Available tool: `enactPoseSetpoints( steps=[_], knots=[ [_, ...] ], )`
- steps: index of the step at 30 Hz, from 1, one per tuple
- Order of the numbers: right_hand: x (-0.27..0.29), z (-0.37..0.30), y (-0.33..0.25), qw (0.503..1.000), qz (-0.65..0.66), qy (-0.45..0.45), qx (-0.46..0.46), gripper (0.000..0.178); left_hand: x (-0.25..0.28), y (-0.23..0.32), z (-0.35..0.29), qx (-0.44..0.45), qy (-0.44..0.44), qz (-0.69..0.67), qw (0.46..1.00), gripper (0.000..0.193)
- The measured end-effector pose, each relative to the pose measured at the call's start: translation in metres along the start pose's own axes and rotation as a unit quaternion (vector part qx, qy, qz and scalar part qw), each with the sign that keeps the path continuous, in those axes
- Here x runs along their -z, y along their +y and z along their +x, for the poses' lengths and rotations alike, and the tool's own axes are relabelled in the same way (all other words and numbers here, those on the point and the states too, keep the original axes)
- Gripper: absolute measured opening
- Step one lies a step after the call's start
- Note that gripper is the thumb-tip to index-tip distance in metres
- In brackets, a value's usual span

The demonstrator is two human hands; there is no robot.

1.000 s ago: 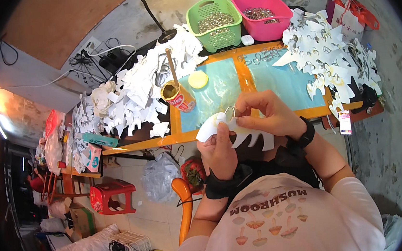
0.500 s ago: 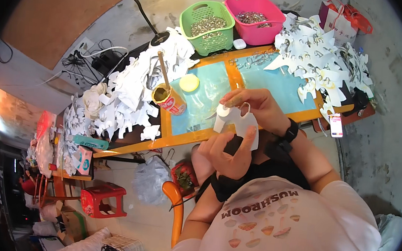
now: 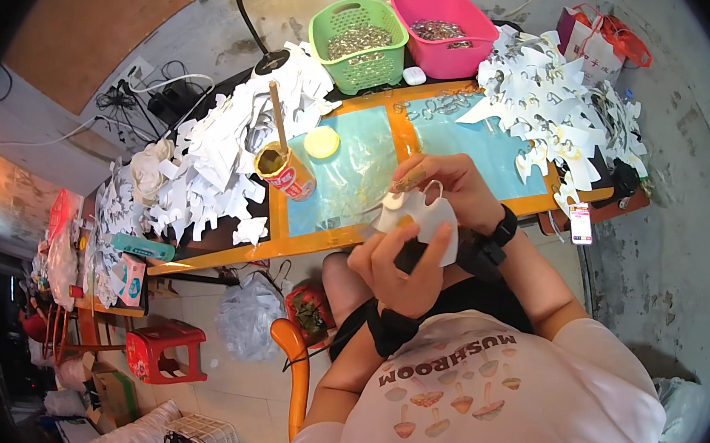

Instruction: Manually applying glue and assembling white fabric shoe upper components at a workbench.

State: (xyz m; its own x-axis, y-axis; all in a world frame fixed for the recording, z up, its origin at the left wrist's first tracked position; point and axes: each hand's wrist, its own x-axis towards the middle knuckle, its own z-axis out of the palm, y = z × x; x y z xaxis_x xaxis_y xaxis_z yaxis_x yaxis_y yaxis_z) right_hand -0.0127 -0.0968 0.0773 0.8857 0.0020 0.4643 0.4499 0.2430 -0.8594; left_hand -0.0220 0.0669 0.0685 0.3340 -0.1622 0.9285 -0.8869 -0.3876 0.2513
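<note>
A white cut-out piece, leather-like or stiff fabric, is between my two hands above the table's near edge. My right hand pinches its upper left part, and a tape-like tan wrap shows on one finger. Beside those fingers a thin metal ring stands at the piece's top edge. My left hand grips the piece from below, thumb and fingers at its lower side. To the left stands an open orange-yellow can with a wooden stick in it, next to a round yellow lid.
White cut pieces are heaped on the left, and more with metal rings on the right. Green and pink baskets of metal parts stand at the back. Loose rings lie on the blue mat. A phone is at right.
The white piece has been bent, and its left part is now folded closer to my right fingers. My left hand has shifted slightly. The whole view has moved a little.
</note>
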Motion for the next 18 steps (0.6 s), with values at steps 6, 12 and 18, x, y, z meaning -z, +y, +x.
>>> enactPoseSetpoints(
  steps=[6,12,18],
  knots=[
    [0.024,0.006,-0.021,0.967,-0.238,-0.051,-0.080,0.016,-0.001,-0.015,0.010,0.410,-0.014,-0.247,0.878,0.017],
    [0.035,0.013,-0.004,0.928,-0.343,-0.075,-0.121,0.018,-0.029,-0.048,-0.024,0.562,0.028,-0.454,0.691,0.019],
    [0.042,0.015,0.037,0.899,-0.404,-0.098,-0.136,0.023,-0.042,-0.070,-0.057,0.593,0.028,-0.429,0.681,0.023]
  ],
)
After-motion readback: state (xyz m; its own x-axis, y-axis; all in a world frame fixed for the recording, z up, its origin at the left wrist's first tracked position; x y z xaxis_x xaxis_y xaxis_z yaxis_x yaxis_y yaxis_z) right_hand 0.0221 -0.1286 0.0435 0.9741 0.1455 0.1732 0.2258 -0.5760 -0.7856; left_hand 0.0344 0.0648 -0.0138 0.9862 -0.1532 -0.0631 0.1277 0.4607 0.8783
